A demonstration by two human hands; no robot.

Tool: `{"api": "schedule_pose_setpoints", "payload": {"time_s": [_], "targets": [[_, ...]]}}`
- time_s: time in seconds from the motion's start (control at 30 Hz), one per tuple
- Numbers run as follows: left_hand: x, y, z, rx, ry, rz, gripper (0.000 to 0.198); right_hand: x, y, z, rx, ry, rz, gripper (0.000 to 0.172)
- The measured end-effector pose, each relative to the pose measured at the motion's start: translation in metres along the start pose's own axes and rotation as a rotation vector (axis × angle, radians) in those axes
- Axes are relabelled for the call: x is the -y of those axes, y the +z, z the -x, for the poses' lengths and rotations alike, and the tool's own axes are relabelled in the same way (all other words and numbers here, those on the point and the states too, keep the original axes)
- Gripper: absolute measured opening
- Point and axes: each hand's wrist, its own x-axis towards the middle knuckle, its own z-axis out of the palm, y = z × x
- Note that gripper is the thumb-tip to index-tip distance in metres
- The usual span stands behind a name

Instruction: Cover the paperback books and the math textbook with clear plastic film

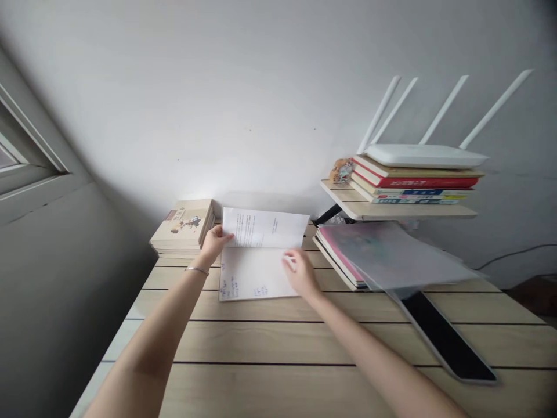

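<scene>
An open booklet point(252, 273) lies on the slatted table, its upper page point(270, 229) raised toward the wall and bearing printed text. Blue handwriting marks the lower page near its bottom edge. My left hand point(214, 242), with a bracelet at the wrist, grips the booklet's left edge, thumb on the upper page. Over the right part of the lower page is my right hand point(300, 273), slightly blurred. Its fingers are loosely curved, with a gap between thumb and fingers and nothing seen in it.
A stack of beige books point(185, 227) stands at the left. On the right, a small shelf point(361, 203) carries books point(418, 183) and a white router point(426, 155). Below lie books under a translucent folder point(404, 255), and a dark-screened device point(448, 337).
</scene>
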Motion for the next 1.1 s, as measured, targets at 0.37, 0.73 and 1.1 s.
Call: {"api": "schedule_pose_setpoints", "payload": {"time_s": [0.37, 0.73, 1.1], "targets": [[-0.014, -0.022, 0.014, 0.209, -0.083, -0.030, 0.012, 0.048, 0.048, 0.001, 0.423, 0.012, 0.529, 0.055], [-0.062, -0.025, -0.001, 0.526, -0.366, -0.107, 0.019, 0.038, 0.001, 0.023, 0.640, -0.082, 0.472, 0.057], [-0.037, -0.017, 0.034, 0.616, -0.583, -0.131, 0.019, 0.006, 0.004, 0.004, 0.336, 0.012, -0.014, 0.054]]}}
